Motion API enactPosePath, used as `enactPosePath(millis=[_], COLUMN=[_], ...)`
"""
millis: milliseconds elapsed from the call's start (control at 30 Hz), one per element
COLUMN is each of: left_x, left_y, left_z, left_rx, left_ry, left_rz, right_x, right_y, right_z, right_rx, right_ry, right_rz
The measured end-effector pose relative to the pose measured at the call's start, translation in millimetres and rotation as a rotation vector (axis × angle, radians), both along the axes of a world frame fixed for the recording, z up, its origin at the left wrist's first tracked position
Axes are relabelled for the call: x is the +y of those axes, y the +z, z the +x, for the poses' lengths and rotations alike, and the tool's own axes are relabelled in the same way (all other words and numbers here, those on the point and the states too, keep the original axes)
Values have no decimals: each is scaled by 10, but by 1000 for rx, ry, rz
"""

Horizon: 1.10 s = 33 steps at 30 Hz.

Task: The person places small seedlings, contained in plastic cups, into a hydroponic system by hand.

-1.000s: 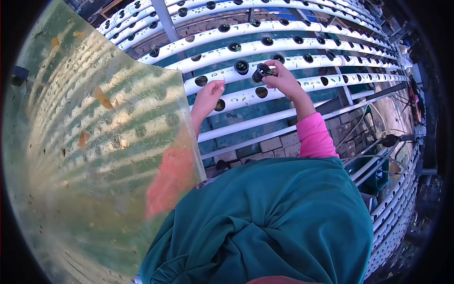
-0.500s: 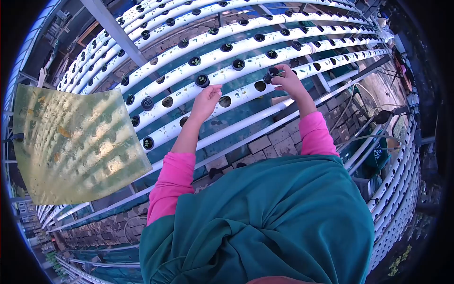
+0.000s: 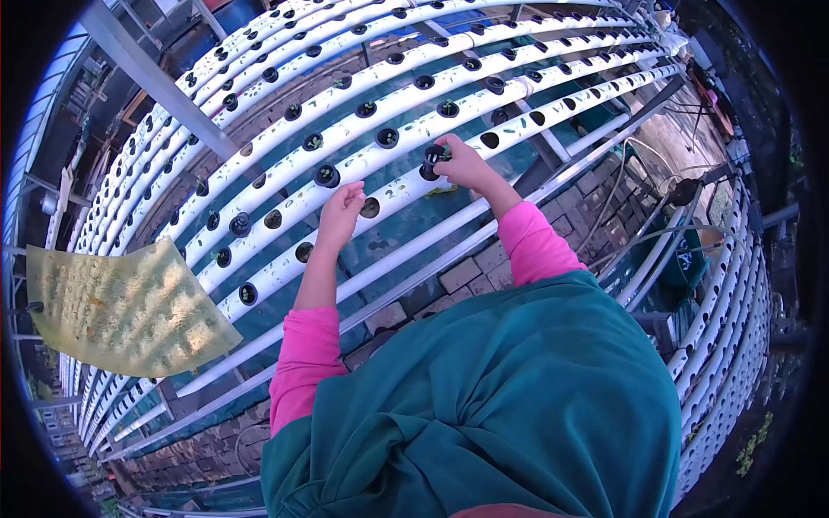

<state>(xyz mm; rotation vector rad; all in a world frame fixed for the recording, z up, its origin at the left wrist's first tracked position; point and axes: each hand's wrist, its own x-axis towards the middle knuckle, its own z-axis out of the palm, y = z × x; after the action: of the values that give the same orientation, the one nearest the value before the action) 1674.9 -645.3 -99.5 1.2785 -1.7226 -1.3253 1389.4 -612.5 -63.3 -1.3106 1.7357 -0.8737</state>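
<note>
My right hand pinches a small black net pot with a green seedling in it. The pot sits right at a round hole in the nearest white pipe, overlapping its opening in this view. Over the same pipe, further left, my left hand is closed with fingertips pressed together; nothing shows in them. Just beyond those fingers is a black potted seedling in the second pipe. An unfilled hole lies just right of my left hand.
More white pipes with holes and potted seedlings curve away behind. A yellowish sheet hangs over the pipes at left. A grey metal post rises at upper left. Paving bricks lie below, and further pipes stand at right.
The view has shifted, so the pipes appear lower and further left. My right hand has brought the net pot leftward to the hole in the nearest pipe. My left hand stays near its place.
</note>
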Motion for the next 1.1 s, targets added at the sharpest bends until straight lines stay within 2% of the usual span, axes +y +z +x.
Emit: enactPosePath(millis=[33,200,267,433,500,567,800,933,1033,1067,1100], left_x=[10,18,20,89,105,66,127,73,40,24,12], left_y=[31,-1,2,145,160,23,111,164,220,240,254], left_z=[-4,-21,-12,2,65,149,663,1023,1281,1381,1474], left_rx=[1,39,38,16,-2,84,66,95,117,123,184], left_ry=[-5,15,16,48,95,112,218,295,324,342,345], left_rz=[-3,-5,13,-13,20,-87,-67,-60,-112,-117,-80], right_x=[3,-8,-34,-266,-383,-529,-1114,-1409,-1847,-1953,-2085], right_y=[2,118,241,459,576,628,491,535,352,295,210], right_z=[11,35,67,276,458,633,1494,2070,2465,2599,2715], right_rx=[47,43,-93,-216,-170,-198,-213,-220,-285,-225,-219], right_ry=[16,34,24,90,117,190,285,290,311,303,320], right_rz=[-58,-28,15,-78,-72,-62,-147,-94,-119,-245,-245])
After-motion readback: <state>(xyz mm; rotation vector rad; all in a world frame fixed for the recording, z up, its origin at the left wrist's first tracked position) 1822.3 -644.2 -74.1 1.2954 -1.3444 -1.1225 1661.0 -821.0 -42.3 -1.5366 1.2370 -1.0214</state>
